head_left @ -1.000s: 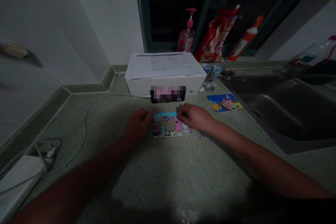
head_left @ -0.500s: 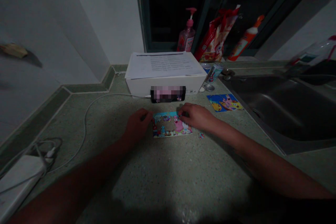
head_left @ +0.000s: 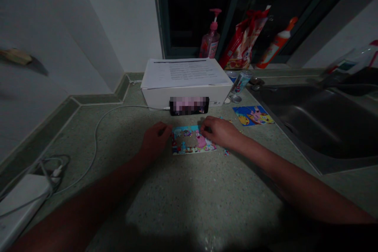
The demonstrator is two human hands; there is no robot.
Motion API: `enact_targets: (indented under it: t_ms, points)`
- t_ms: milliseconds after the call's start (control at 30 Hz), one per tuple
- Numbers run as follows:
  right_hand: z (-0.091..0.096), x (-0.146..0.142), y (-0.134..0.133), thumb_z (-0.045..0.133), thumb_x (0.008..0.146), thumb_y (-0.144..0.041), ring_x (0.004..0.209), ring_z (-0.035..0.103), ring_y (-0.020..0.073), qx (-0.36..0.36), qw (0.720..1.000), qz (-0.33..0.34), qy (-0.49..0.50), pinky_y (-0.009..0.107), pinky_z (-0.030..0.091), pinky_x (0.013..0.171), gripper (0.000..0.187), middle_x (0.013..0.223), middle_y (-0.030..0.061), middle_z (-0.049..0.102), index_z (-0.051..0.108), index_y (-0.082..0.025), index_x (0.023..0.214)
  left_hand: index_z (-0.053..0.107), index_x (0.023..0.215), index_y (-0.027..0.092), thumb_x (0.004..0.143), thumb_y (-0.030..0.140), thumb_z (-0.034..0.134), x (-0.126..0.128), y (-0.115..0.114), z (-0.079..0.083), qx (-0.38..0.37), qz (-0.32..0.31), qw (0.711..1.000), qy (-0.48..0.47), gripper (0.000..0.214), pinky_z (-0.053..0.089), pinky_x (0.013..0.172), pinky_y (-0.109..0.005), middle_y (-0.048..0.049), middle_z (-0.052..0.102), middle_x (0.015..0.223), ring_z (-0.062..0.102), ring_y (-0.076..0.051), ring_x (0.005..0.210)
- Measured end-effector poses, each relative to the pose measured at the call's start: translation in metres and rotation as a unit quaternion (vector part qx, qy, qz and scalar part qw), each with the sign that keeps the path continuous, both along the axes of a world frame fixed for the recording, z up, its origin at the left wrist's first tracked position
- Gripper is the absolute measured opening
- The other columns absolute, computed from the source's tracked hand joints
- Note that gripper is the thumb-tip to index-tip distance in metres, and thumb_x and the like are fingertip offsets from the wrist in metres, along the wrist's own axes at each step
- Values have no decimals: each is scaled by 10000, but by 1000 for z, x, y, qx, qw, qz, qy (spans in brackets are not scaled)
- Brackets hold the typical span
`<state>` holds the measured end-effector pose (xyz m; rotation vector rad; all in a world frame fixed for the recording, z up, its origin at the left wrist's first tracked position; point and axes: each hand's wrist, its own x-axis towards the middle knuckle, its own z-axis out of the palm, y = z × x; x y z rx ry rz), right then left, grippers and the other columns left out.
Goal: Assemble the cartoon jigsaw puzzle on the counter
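A partly assembled jigsaw puzzle (head_left: pixel 193 150) with a bright cartoon picture lies flat on the counter in front of me. Its border is joined, and bare counter shows through a gap in the middle. My left hand (head_left: pixel 156 138) is closed at the puzzle's upper left edge, thumb and forefinger against it. Over the upper right corner, my right hand (head_left: pixel 221 129) has its fingers curled and pinched at the border, hiding part of it. A loose puzzle piece (head_left: pixel 226 152) sits just below my right wrist. More small pieces show partly behind that hand.
A phone (head_left: pixel 189 106) leans on a white box (head_left: pixel 186 92) behind the puzzle, its cable running left. A blue cartoon picture card (head_left: pixel 253 115) lies to the right, beside the sink (head_left: pixel 319 126). A can (head_left: pixel 242 82) stands near the box. At left is a white power strip (head_left: pixel 23 197).
Both hands stay almost where they were. Small loose pieces behind my right hand and wrist now show that did not show before.
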<state>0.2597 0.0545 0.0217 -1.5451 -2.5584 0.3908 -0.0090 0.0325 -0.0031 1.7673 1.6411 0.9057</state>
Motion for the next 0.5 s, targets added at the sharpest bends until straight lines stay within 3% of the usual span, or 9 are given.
enact_targets:
  t_ms: [267, 500]
  points:
    - [5, 1, 0, 590, 956, -220, 795, 629, 196, 12, 1000, 0, 13, 335, 358, 647, 155, 994, 83, 728, 743, -209, 928, 641, 687, 223, 920, 480, 501, -1, 0, -2, 1, -2, 1000, -2, 374, 455, 767, -361, -32, 667, 750, 609, -213, 748]
    - [16, 26, 2, 582, 975, -237, 851, 673, 234, 56, 997, -14, 51, 343, 449, 727, 150, 990, 79, 735, 731, -223, 962, 653, 709, 214, 923, 478, 495, -2, 2, -5, 2, -5, 1000, 0, 375, 456, 749, -362, -45, 681, 771, 632, -222, 771]
